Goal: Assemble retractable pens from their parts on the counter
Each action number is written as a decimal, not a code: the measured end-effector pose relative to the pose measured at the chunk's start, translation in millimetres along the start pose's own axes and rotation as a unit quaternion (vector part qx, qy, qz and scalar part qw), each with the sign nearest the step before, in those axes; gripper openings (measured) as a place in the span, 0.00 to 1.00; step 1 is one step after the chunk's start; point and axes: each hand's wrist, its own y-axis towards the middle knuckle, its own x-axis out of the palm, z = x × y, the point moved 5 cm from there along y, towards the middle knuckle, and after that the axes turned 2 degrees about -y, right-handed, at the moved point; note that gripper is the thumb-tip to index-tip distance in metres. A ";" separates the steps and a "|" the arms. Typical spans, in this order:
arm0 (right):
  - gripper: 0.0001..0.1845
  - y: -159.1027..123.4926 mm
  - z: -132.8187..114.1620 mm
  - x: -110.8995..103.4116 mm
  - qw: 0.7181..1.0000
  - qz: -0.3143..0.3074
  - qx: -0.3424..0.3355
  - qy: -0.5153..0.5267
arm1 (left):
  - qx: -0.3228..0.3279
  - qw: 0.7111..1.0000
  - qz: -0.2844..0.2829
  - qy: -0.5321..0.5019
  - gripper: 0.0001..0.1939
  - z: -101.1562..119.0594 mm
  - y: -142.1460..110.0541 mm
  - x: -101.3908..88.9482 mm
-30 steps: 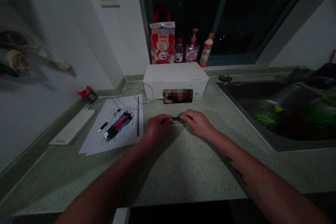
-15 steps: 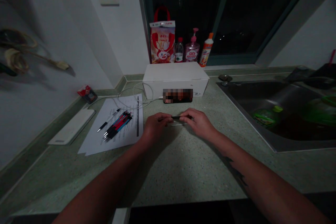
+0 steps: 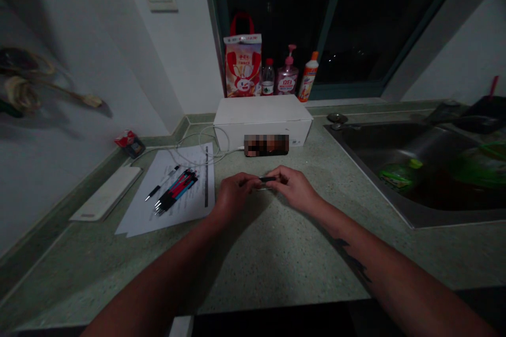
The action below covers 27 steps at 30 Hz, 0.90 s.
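Over the counter, my left hand [image 3: 233, 192] and my right hand [image 3: 294, 187] meet with fingertips pinched. Between them is a slim black pen part [image 3: 268, 179]; both hands are closed on it, and its ends are hidden by the fingers. Just below it shows a thin pale strip [image 3: 265, 188], partly covered by the fingers; I cannot make out what it is. To the left, a bunch of black, red and blue pens [image 3: 176, 192] lies on printed paper sheets [image 3: 136, 218]. One pen [image 3: 154, 192] lies slightly apart from the bunch.
A phone [image 3: 266, 146] with a white cable [image 3: 185, 160] leans against a white box [image 3: 261, 110]. Bottles and a red bag [image 3: 243, 66] stand behind the box. At right is a metal sink [image 3: 411, 221]; a long white object [image 3: 106, 192] lies at left.
My hands have drawn slightly closer together around the black pen part, and less of the pale strip shows. The whole view has shifted a little; the other things stay in place.
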 end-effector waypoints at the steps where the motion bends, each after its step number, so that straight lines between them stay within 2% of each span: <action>1: 0.09 -0.3 -0.2 -0.1 1.000 0.001 0.001 -0.003 | 0.003 1.000 -0.001 -0.003 0.09 0.1 0.1 0.1; 4: 0.11 -1.2 0.0 2.5 0.999 -0.020 0.021 -0.017 | 0.012 1.000 -0.004 -0.010 0.08 -0.9 0.6 1.3; 6: 0.16 -1.6 0.1 5.3 0.999 -0.039 0.030 -0.015 | 0.016 1.000 -0.005 -0.010 0.07 -1.6 0.8 2.0; 9: 0.08 -1.3 -2.3 4.9 1.000 -0.016 0.011 0.001 | 0.010 1.000 -0.001 -0.004 0.06 -1.8 0.9 2.1; 11: 0.11 -1.3 -2.8 4.5 1.000 -0.005 0.005 0.005 | 0.006 1.000 -0.003 0.001 0.06 -1.5 0.7 2.4; 15: 0.11 -1.4 -1.6 6.9 0.999 -0.034 0.020 -0.014 | 0.010 1.000 -0.012 -0.004 0.06 -2.6 0.1 4.2; 17: 0.07 -1.2 -3.3 4.7 1.000 -0.020 0.010 -0.010 | 0.014 1.000 -0.012 -0.004 0.05 -3.4 -0.1 4.9; 18: 0.09 -1.2 -4.0 3.9 1.000 -0.015 0.007 -0.008 | 0.015 1.000 -0.013 -0.003 0.05 -3.6 -0.2 5.2; 22: 0.11 -1.4 -2.8 6.3 0.999 -0.043 0.007 -0.026 | 0.018 1.000 -0.023 -0.003 0.06 -2.3 -0.6 6.9; 25: 0.06 -1.2 -1.6 5.8 0.999 -0.022 -0.006 -0.022 | 0.018 1.000 -0.021 0.005 0.06 -1.5 -1.0 6.9; 27: 0.09 -1.2 -0.9 6.6 1.000 -0.022 -0.005 -0.015 | 0.018 1.000 -0.020 0.004 0.06 -1.7 -1.3 6.9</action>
